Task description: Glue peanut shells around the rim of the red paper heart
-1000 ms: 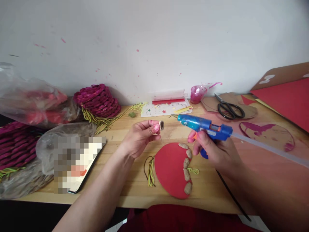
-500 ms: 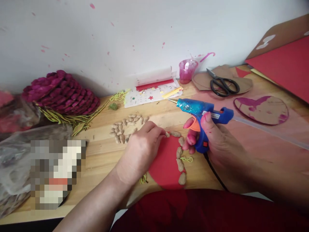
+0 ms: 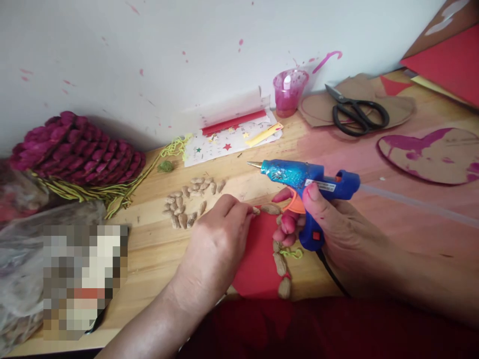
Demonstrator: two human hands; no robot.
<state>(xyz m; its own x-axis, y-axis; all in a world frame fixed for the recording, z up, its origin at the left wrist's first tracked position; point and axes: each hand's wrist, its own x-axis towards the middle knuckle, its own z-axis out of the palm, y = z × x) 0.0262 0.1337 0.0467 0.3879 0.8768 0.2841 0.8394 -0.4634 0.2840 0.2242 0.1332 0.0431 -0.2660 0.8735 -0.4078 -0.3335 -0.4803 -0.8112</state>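
My left hand (image 3: 219, 239) is closed, its fingertips pinching a peanut (image 3: 256, 211) at the top edge of a red paper shape (image 3: 260, 254). More peanuts in their shells (image 3: 279, 264) line the top and right edges of that paper. In my right hand (image 3: 337, 224) is a blue hot glue gun (image 3: 292, 172), its metal nozzle pointing left above the far side of the paper. The fingers wrap its handle, by the orange trigger (image 3: 295, 203). Loose peanuts (image 3: 179, 202) lie in a curved group left of the paper, partly behind my left hand.
Black scissors (image 3: 361, 117) rest on cardboard pieces (image 3: 400, 112), beside a cup of pink paint (image 3: 290, 94). A painted cardboard heart (image 3: 430, 157) lies at right. A magenta pinecone-like object (image 3: 78, 147) with yellow-green yarn, a plastic bag (image 3: 22, 264) and a star-patterned sheet (image 3: 194, 154) are also there.
The view has shifted and come closer. My right hand has brought the glue gun slightly left and lower, while my left fingers stay pinched on the peanut at the paper's top edge.
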